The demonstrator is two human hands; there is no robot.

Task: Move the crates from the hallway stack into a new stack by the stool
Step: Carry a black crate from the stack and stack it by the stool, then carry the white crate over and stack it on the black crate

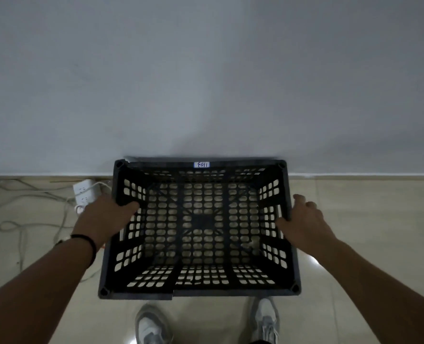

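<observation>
pale glossy floor tiles [354, 219] met a plain grey-white wall [206, 70] at the far side, seen from above. one black perforated plastic crate [201, 292] sat in the middle, its far rim against the wall, open side up; whether other crates lay under it could not be told. a small white label [202, 165] with handwritten digits was stuck on the far rim. two bare forearms reached in from the near corners. the left hand [106, 214] gripped the crate's left rim, thumb hooked inside the wall, fingers hidden outside it. a dark band [88, 244] circled the left wrist. the right hand [305, 219] rested on the right rim, thumb on the edge, fingers loosely spread outside; a firm grip could not be confirmed. two grey-and-white shoes [151, 326] stood just near the crate's near edge. to the left, one white power strip [85, 192] lay on the floor just beside the crate, partly covered by the left hand, with pale cables [14, 227] looping away leftward.
</observation>
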